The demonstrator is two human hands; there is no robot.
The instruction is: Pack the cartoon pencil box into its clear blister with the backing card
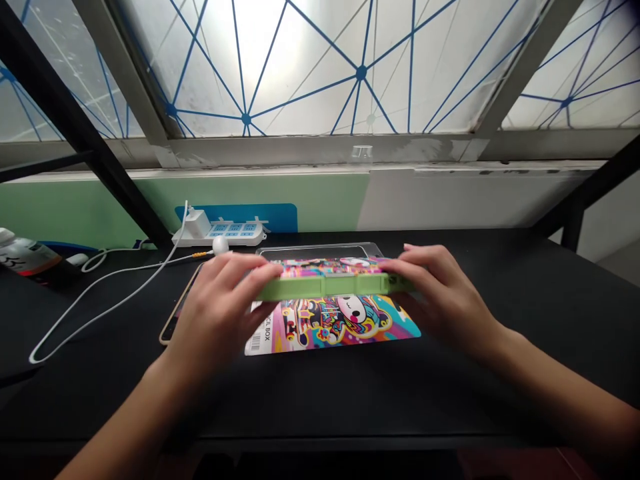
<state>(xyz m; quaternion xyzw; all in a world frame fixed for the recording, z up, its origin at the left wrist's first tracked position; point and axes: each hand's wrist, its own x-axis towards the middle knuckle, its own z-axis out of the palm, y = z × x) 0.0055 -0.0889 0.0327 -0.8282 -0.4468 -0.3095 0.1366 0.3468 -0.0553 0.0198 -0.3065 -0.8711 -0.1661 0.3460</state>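
A green pencil box (327, 285) with a colourful cartoon lid is held just above the black table (525, 293), long side toward me. My left hand (223, 307) grips its left end with fingers curled over the top edge. My right hand (440, 293) grips its right end the same way. Under the box lies a bright cartoon-printed card (340, 323) with a barcode and the words "CIL BOX". A clear plastic sleeve (320, 252) lies flat just behind it.
A phone (176, 313) lies partly hidden under my left hand. A white power strip (220, 232) with a charger and a white cable (100, 300) sits at the back left. A bottle (25, 257) lies at the far left. Window frames rise behind.
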